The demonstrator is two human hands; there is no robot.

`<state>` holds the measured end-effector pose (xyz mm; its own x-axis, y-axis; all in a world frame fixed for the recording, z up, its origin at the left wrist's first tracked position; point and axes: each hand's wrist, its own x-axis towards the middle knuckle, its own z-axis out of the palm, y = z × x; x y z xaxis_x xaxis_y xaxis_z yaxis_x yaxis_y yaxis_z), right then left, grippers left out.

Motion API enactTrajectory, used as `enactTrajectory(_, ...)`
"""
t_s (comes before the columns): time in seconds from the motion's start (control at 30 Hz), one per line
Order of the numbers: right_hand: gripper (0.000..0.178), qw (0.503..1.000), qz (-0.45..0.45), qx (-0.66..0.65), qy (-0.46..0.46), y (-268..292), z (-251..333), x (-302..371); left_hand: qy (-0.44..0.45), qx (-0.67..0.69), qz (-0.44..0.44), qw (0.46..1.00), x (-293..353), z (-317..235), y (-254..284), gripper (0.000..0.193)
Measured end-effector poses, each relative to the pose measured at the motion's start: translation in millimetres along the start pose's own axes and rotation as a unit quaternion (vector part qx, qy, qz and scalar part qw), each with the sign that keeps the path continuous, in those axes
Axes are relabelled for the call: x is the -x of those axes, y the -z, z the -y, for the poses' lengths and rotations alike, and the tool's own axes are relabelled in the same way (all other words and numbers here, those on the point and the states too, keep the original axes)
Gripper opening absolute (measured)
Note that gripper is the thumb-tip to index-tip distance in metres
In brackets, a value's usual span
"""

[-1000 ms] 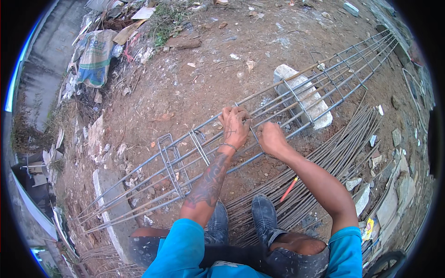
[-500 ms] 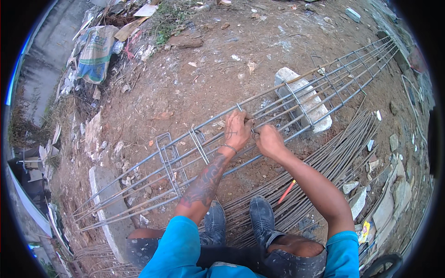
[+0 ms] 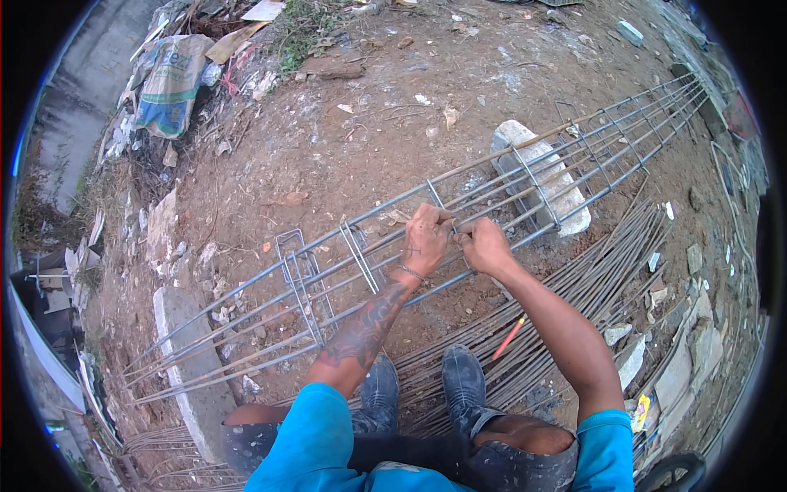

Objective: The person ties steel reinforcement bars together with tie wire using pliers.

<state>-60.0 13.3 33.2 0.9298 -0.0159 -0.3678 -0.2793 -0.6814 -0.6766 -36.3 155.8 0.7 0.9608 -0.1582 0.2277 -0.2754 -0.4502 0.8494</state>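
A long cage of steel rebar [image 3: 369, 216] runs slantwise from near left to far right, with rectangular stirrups around its bars. Near its middle, my left hand [image 3: 427, 239] is closed at a bar where a stirrup [image 3: 434, 193] crosses. Close beside it, my right hand [image 3: 485, 246] is pinched at the same spot, thumb and fingers together. Whatever the fingertips hold is hidden or too small to tell. Left of my hands, a narrow loose stirrup [image 3: 358, 256] and a few bunched stirrups [image 3: 302, 283] hang on the bars.
Two concrete blocks, one at right [image 3: 537, 168] and one at left [image 3: 187, 361], lie under the cage. A pile of loose steel rods [image 3: 574, 287] spreads beside my boots [image 3: 463, 381], with an orange-handled tool [image 3: 508, 339] on it. Rubble and a sack [image 3: 172, 86] lie at the far left.
My left hand has slid slightly lower, baring more of the stirrup beside it. My right hand has shifted a little to the right, still close to the left.
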Motion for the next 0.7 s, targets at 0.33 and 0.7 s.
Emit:
enactTrajectory(0.33,0.019,0.999,0.043,-0.013,-0.003,7,-4,-5,-0.282,-0.117,0.143,0.941,5,-8,52,0.024)
enactTrajectory(0.7,0.026,0.999,0.028,-0.030,0.029,2,-8,-9,0.240,-0.145,0.304,0.910,-40,-34,31,0.031)
